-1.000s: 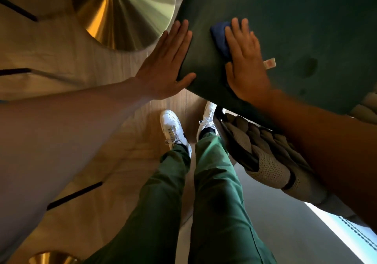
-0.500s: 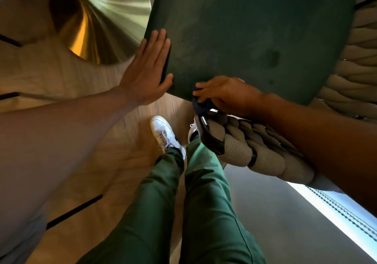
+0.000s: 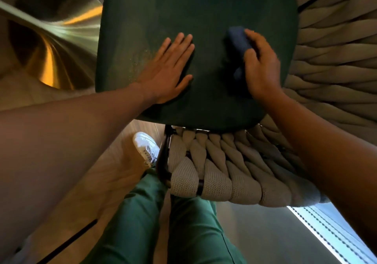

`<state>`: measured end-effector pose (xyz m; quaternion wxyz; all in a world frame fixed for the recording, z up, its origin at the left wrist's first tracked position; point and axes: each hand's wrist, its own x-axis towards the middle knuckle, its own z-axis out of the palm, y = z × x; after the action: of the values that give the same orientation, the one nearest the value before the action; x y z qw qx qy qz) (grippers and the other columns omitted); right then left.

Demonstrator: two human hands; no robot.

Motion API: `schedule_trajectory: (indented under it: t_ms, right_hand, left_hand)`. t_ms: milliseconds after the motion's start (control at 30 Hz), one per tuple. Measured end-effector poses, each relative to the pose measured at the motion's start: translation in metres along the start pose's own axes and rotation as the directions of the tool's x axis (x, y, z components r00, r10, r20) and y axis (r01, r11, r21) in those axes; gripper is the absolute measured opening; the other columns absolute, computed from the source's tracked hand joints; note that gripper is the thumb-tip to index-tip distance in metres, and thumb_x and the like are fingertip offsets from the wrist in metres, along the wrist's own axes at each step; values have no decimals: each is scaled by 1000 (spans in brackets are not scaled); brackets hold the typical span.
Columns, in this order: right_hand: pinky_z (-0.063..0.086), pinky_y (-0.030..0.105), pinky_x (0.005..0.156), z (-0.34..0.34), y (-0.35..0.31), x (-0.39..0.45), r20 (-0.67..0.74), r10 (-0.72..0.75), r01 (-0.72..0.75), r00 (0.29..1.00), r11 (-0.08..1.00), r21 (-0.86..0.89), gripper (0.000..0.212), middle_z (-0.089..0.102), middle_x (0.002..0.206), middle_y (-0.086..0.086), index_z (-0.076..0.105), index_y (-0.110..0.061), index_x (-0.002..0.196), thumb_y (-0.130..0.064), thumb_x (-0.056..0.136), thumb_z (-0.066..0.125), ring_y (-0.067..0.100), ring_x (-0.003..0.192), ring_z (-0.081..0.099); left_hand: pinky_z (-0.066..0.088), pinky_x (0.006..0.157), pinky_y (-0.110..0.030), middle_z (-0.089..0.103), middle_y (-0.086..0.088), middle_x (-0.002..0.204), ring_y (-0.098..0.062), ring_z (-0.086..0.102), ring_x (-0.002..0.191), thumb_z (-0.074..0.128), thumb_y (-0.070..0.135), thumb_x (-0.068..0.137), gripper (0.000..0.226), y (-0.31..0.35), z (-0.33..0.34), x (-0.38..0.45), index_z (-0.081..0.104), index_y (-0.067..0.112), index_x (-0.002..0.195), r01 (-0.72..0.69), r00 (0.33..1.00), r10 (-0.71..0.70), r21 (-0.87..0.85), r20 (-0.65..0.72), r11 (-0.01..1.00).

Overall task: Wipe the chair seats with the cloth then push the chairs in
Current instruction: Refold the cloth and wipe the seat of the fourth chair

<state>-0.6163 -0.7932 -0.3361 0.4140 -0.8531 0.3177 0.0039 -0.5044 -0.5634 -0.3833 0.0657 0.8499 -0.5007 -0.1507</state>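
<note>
Both hands have come onto the middle of the seat (image 3: pixel 204 15) since half a second ago. Back then the left hand (image 3: pixel 167 68) pressed the seat's left edge and the right hand (image 3: pixel 260 63) was down at the near rim with the cloth (image 3: pixel 237 41) bunched under it. Now the left hand lies flat on the dark green cushion, fingers (image 3: pixel 179 45) straight and slightly spread, thumb out to the side, palm pressing down. The right hand sits just to its right, apart from it, fingers curled over the dark blue cloth, which is gripped against the seat. One end of the cloth sticks out past the fingertips toward the far side, and more of it shows beside the thumb. A faint scatter of pale specks shows on the cushion left of the left hand. The chair's woven beige back (image 3: pixel 224 174) wraps round the near and right sides of the seat. Below it stand green trousers (image 3: pixel 142 219) and one white shoe (image 3: pixel 145 145) on the wood floor (image 3: pixel 67 202). A brass cone-shaped base (image 3: pixel 55 45) stands to the left of the seat.
</note>
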Motion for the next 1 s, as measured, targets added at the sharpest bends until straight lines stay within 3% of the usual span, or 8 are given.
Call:
schedule_trajectory:
  t_ms: [67,167,300,500,700,800,900,1000]
  right_hand:
    - [9,44,124,7,17,8,20,26,-21,999,970,-244,64,20,168,11,27,-14,159,-31,100,43,27,155,13]
    - [0,48,125,31,38,17,12,-14,17,1000,919,-393,74,2,169,18,11,-6,162,-37,101,38,35,156,-2]
    - [-3,44,125,56,46,12,-33,-135,115,990,929,-352,75,10,167,24,16,4,158,-15,89,34,39,155,5]
    - [7,50,126,47,56,-11,258,-401,471,879,817,-334,75,21,162,29,27,8,154,-1,83,49,44,152,14]
    - [15,50,125,28,64,-25,551,-438,654,710,700,-287,63,27,163,23,35,3,153,-11,93,40,37,152,21]
    - [29,47,118,6,50,-26,651,-407,656,640,730,-189,57,44,154,19,55,1,141,-20,91,35,35,146,38]
    - [45,39,109,-18,30,-18,626,-327,484,708,870,-93,50,67,132,13,71,-5,121,-23,91,36,28,125,61]
    - [46,15,96,-38,24,-14,407,-163,222,899,970,-102,38,71,117,8,72,-13,117,-12,96,40,18,109,66]
  left_hand:
    - [1,128,-46,1,-14,170,-28,-3,157,29,50,105,76,5,8,15,8,4,162,-2,1000,2,17,14,1000]
    - [4,127,-49,-1,-16,170,-29,-4,157,22,52,105,77,10,21,20,4,3,162,23,1000,-23,87,0,996]
    - [8,127,-51,1,-17,170,-31,-1,157,21,52,105,77,10,24,19,6,1,161,18,1000,-16,115,-18,993]
    - [7,127,-51,2,-19,169,-32,-1,157,25,50,106,76,8,22,21,8,0,161,-4,1000,5,100,-10,995]
    - [2,127,-49,-2,-18,170,-32,-4,157,23,51,105,77,5,15,22,5,1,161,-24,998,22,51,58,998]
    - [1,128,-48,-1,-17,170,-31,-4,157,25,52,105,78,5,7,23,5,2,161,-17,996,14,31,87,999]
    - [-1,128,-46,-2,-16,170,-30,-6,157,31,51,105,79,10,0,26,5,3,161,5,995,-8,28,103,1000]
    - [-4,127,-44,-3,-15,170,-29,-7,157,37,48,105,79,19,-3,30,4,4,162,-15,996,14,12,88,1000]
